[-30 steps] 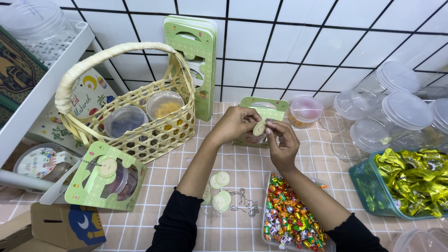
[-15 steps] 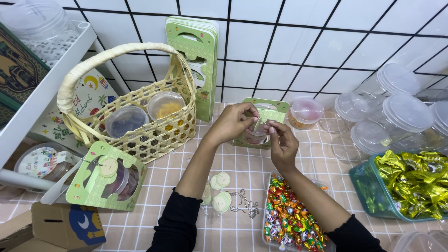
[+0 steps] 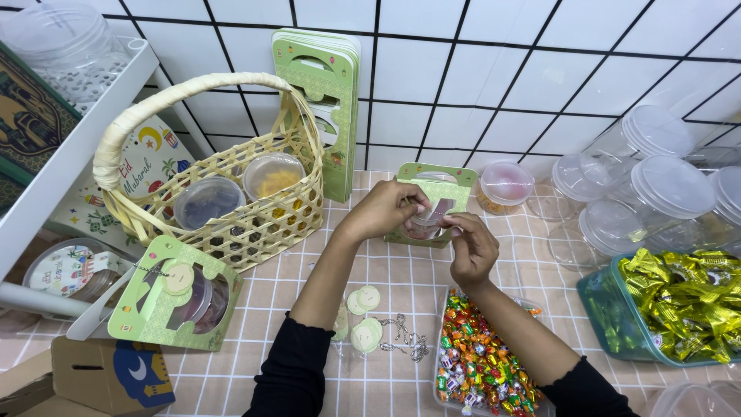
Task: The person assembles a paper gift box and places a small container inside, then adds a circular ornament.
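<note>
Green card sleeve (image 3: 432,185) with clear jar inside (image 3: 423,224): raised upright above tiled tabletop (image 3: 293,286), between wicker basket (image 3: 231,201) and pink-lidded tub (image 3: 503,184). Left hand (image 3: 382,208) pinched on sleeve's near edge; right hand (image 3: 472,245) fingertips closed at jar front. Versus a second ago: sleeve lifted from lying flat, round tag no longer visible at fingertips. Candy tray (image 3: 482,363) unmoved.

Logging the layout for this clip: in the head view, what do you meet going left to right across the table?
Cardboard box → woven basket → left hand → right hand → pink-lidded tub → clear jars → bin of gold-wrapped sweets.
</note>
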